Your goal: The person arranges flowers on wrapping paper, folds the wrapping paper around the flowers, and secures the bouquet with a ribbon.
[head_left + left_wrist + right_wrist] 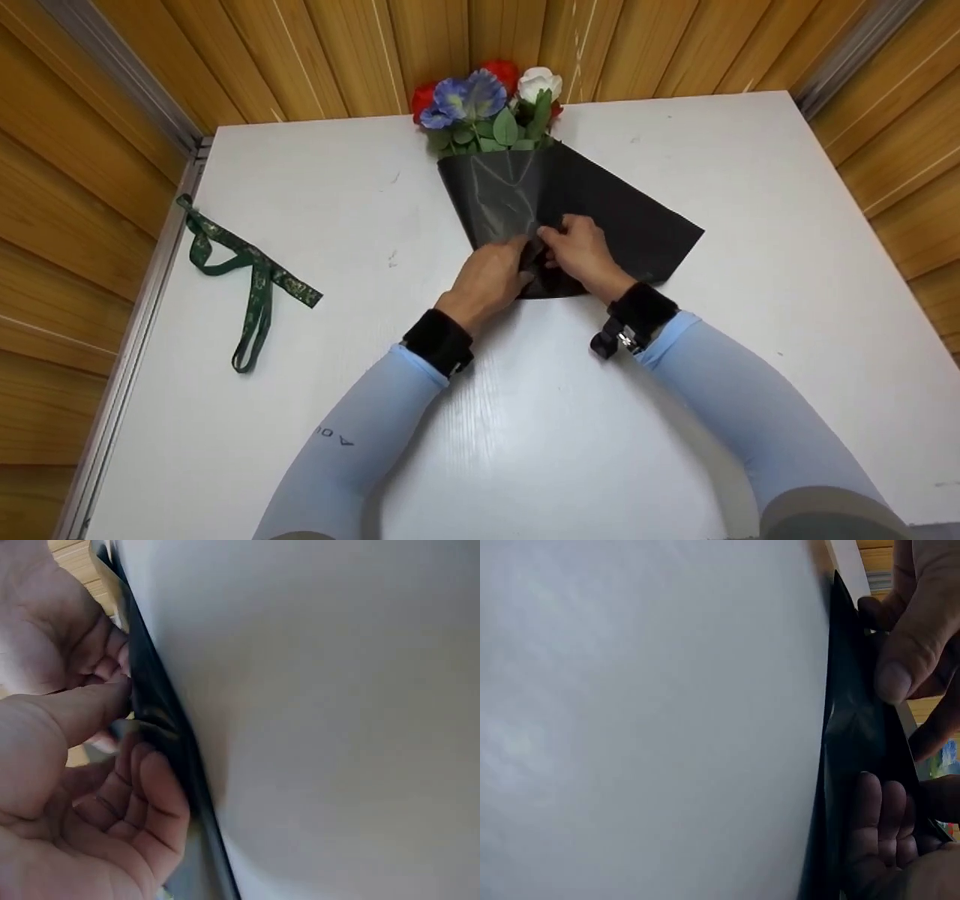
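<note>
A bouquet of red, white and blue-violet flowers point(480, 97) with green leaves lies at the table's far side. Black wrapping paper point(622, 210) covers its stems; the left part is folded over, and a wide flap spreads to the right. At the lower fold, my left hand point(486, 281) pinches the paper, its fingers bent in the left wrist view. Just to its right, my right hand point(583, 251) pinches the paper between thumb and fingers. The right wrist view shows the right thumb point(900, 679) against the dark paper point(855, 727). The stems are hidden.
A dark green patterned ribbon point(259, 270) lies loosely looped on the left of the white table point(345, 187). Wood-panelled walls point(315, 60) stand behind and at both sides, with a metal rail point(142, 300) along the left edge.
</note>
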Motion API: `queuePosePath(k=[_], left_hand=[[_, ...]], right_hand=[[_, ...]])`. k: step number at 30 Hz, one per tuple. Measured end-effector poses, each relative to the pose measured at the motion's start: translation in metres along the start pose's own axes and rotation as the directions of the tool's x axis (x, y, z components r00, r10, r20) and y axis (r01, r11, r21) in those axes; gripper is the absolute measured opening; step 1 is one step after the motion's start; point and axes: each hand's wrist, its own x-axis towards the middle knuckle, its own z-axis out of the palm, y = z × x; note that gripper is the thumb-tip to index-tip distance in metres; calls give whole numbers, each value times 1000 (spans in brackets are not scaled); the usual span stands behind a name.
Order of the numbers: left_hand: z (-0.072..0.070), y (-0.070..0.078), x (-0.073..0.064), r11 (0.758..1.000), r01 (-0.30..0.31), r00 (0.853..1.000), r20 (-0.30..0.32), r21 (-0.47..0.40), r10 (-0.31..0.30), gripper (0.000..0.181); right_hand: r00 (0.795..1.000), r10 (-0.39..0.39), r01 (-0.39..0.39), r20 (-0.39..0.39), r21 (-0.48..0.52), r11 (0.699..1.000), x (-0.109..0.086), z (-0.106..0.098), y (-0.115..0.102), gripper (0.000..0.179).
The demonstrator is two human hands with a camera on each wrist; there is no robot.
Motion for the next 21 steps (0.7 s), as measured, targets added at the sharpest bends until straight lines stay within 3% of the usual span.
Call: queuePosePath(k=[4,7,12,16,21], left_hand=[[-5,-6,-9,1000,21,1000,21,7,-21,50],[-6,-9,-13,1000,-1,999,40,12,1,50],[-7,-10,-20,993,-84,995,62,88,79,41],[-6,-11,-23,971,-158,985,103,180,142,36],[-5,-9,-24,942,-221,969,167,254,182,43]], right_hand=[[1000,21,-21,13,-21,1000,4,0,-1,27],[999,34,-33,1,-87,996,7,-1,-2,30],[999,53,-53,-3,-180,982,9,1,-5,29],[999,50,-53,-19,-219,974,11,3,-5,29],[996,73,-82,-49,-222,972,13,2,-5,23]])
